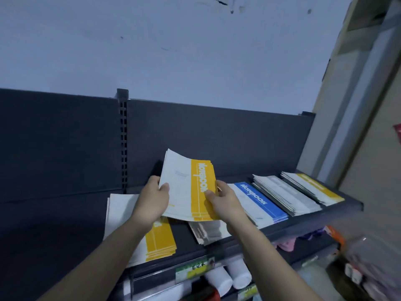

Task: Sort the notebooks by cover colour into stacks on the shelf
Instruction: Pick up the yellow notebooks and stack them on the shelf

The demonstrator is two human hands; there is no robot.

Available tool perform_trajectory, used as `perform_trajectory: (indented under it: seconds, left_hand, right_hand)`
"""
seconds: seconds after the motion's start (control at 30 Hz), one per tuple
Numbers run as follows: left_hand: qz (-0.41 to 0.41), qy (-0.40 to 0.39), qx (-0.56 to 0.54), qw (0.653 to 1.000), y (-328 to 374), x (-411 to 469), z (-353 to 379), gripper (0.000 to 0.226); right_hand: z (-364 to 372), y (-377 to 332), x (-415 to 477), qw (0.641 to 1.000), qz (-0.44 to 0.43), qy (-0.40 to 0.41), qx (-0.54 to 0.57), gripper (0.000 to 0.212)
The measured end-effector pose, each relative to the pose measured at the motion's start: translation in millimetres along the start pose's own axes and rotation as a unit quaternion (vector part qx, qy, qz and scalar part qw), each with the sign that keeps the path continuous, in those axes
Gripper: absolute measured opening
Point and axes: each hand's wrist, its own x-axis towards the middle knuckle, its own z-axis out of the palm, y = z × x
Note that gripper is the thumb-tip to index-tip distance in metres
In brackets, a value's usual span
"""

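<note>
Two white rolls (227, 276) lie under the shelf (65, 224) edge. Nearest you on the shelf sits a yellow-banded stack (161, 237). Above it, your left grip (153, 199) and right grip (224, 202) hold a bundle of yellow notebooks (186, 187) by its sides, thumbs on top. Farther right lie a blue stack (260, 202), a grey stack (284, 195) and another yellow stack (314, 189).

Scuffed pale wall (173, 51), dark shelving backboard (217, 135)
</note>
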Motion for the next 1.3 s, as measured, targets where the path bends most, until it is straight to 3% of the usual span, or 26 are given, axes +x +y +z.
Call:
perform_trajectory:
  seconds: [0.23,0.33,0.83,1.07,1.3]
  left_hand:
    - [0.021,-0.03,0.025,0.999,25,23,71,0.015]
    - [0.025,-0.034,0.026,0.999,34,28,99,0.016]
    - [0.007,-0.054,0.002,0.998,100,18,315,0.015]
    - [0.022,-0.118,0.066,0.991,119,39,392,0.032]
    - [0.055,-0.197,0.111,0.973,126,83,457,0.035]
  right_hand:
    - [-59,21,30,0.998,0.032,0.051,0.005,0.027]
    - [-86,30,41,0.997,0.033,0.064,-0.006,0.012]
    - [-291,85,95,0.995,-0.001,0.078,-0.07,0.016]
    - [-357,114,133,0.986,0.033,0.098,-0.128,0.046]
    - [-405,148,197,0.977,0.056,0.104,-0.18,0.044]
